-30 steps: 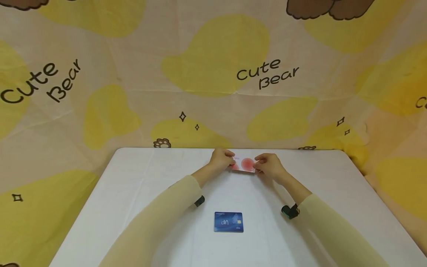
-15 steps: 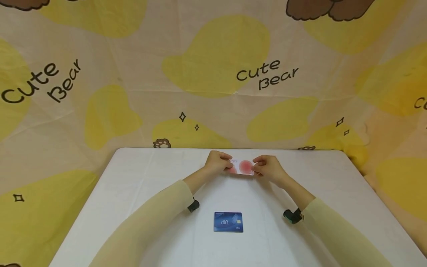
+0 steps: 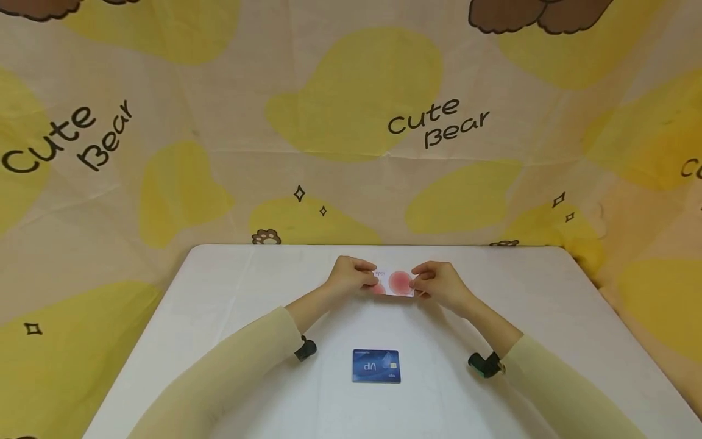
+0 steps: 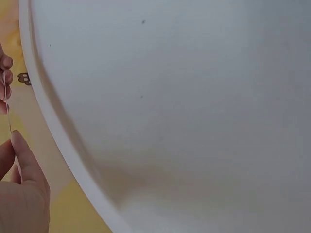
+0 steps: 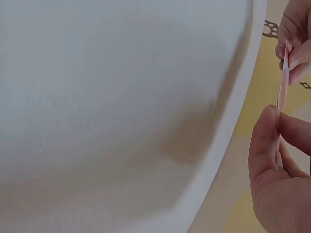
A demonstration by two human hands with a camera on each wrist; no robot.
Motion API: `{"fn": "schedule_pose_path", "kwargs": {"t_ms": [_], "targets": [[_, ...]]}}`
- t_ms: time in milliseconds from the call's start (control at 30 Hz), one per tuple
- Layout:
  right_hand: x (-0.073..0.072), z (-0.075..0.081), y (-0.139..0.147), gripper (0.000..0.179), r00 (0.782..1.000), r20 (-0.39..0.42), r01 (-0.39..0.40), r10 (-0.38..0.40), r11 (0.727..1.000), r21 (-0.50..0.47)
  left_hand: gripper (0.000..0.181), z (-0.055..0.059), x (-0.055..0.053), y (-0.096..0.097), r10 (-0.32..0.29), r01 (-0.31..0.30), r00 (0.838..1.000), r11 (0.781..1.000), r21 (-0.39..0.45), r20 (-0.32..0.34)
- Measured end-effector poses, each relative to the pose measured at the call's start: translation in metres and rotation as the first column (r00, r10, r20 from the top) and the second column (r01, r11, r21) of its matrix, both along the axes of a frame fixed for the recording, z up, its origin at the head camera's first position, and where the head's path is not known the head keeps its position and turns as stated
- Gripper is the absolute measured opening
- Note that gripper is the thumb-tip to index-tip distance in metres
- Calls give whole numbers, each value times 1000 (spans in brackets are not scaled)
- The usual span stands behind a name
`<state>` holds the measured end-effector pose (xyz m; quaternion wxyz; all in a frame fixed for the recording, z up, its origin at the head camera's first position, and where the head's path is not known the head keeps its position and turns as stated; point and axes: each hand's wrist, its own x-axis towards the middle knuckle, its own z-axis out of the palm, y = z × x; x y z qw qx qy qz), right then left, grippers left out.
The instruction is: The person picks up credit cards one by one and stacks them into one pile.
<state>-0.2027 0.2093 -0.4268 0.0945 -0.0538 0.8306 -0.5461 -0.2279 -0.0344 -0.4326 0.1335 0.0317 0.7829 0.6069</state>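
A thin white card with pink circles (image 3: 400, 282) is held above the far part of the table, its printed face toward the head camera. My left hand (image 3: 350, 275) pinches its left end between thumb and fingers. At the opposite end, my right hand (image 3: 442, 284) pinches the card the same way. Seen nearly edge-on in the right wrist view, the card (image 5: 284, 80) spans the gap between both hands. A blue VIP card (image 3: 376, 366) with a gold chip lies flat on the table, nearer to me, its lettering upside down.
The white table (image 3: 247, 366) has rounded far corners. Right behind its far edge hangs a yellow and beige cloth (image 3: 351, 91) printed with "Cute Bear". Small dark cameras (image 3: 485, 365) sit at both wrists.
Both hands have drawn the pink-circled card slightly nearer to me and a little to the left. The blue card stays where it was.
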Motion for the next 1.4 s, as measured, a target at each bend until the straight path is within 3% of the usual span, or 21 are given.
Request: {"fn": "schedule_pose_path", "kwargs": {"t_ms": [200, 633, 900, 1400], "targets": [[6, 1, -5, 31, 1000, 15, 6, -6, 1000, -6, 33, 0, 6, -7, -16, 15, 1000, 999, 38, 26], [26, 3, -13, 32, 999, 38, -23, 23, 1000, -1, 33, 3, 29, -23, -41, 40, 999, 999, 30, 23], [38, 3, -18, 32, 998, 43, -35, 36, 999, -29, 31, 4, 43, -28, -18, 18, 998, 1000, 0, 52], [60, 1, -25, 29, 995, 59, -78, 81, 995, -59, 33, 5, 70, -41, -64, 63, 997, 998, 20, 40]]}}
